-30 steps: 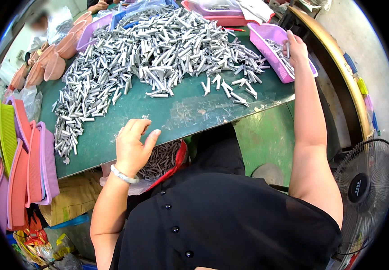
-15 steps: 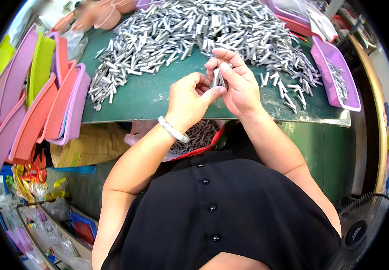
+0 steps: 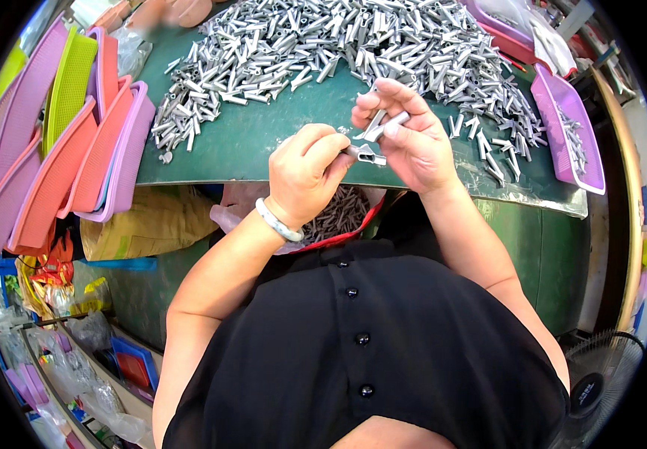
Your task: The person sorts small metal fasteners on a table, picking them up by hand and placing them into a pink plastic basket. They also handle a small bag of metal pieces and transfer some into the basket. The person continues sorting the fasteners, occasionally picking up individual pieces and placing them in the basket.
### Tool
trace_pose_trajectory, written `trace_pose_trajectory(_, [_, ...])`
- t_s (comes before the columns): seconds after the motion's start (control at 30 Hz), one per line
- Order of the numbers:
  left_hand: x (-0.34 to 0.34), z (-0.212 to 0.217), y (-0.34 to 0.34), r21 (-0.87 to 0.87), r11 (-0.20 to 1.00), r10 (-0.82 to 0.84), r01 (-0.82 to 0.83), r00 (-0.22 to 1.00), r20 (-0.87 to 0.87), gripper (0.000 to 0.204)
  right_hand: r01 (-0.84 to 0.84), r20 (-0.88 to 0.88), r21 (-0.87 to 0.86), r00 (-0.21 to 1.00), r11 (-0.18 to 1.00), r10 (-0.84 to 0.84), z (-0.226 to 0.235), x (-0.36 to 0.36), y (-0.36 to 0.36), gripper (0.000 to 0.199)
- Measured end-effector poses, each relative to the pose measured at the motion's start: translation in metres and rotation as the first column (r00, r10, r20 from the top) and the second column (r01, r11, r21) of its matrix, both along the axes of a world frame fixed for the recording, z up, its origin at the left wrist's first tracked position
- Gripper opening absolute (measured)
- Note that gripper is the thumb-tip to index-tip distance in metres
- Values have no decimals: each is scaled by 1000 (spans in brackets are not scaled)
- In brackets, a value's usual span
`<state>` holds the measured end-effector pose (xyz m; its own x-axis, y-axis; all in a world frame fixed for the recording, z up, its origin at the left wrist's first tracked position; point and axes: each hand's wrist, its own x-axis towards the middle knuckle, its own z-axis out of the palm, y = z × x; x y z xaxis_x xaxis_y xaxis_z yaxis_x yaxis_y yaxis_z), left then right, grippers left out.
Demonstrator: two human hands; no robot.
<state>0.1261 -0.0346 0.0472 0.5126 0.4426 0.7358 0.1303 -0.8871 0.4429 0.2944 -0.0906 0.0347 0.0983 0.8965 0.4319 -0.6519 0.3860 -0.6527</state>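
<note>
My left hand (image 3: 302, 170) is closed, pinching a small grey metal tube piece (image 3: 367, 155) at one end. Its other end, with a hollow opening, points toward my right palm. Curled loosely, my right hand (image 3: 422, 153) holds more of these grey tube pieces (image 3: 394, 126) between thumb and fingers; how many lie deeper in the palm is hidden. Both hands are over the near part of the green table (image 3: 245, 153). Beyond them spreads a large heap of similar grey tube pieces (image 3: 286, 52), with a few loose ones (image 3: 492, 161) to the right of my right hand.
A purple basket (image 3: 563, 142) with grey pieces stands at the table's right edge. Stacked purple, green and coral baskets (image 3: 46, 172) fill the left side. A red-rimmed container of darker pieces (image 3: 342, 213) sits below the table edge. A fan (image 3: 600, 382) is at lower right.
My hands have moved apart. The left now has one tube piece drawn away from the right, which has opened somewhat around its own pieces. The whole view has shifted slightly.
</note>
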Motion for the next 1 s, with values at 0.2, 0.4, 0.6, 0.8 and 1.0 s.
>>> trace_pose_trajectory(0.2, [-13,-1,1,-81,997,7,-5,1000,29,21,13,0,-27,1000,1000,-13,1,3,2,43])
trace_pose_trajectory(0.4, [-21,-3,-1,-134,991,-6,22,993,115,21,5,16,-48,1000,999,-4,2,-2,2,43])
trace_pose_trajectory(0.6, [-31,-6,-1,-117,993,-10,24,993,121,20,-11,16,-59,1000,998,12,6,-6,3,42])
trace_pose_trajectory(0.8, [-53,-2,-5,-84,996,-13,-12,959,-284,25,-159,-171,-146,976,976,134,8,-16,4,37])
trace_pose_trajectory(1.0, [-27,6,2,-7,999,34,-34,997,73,35,-303,-286,-235,930,924,232,9,-38,1,32])
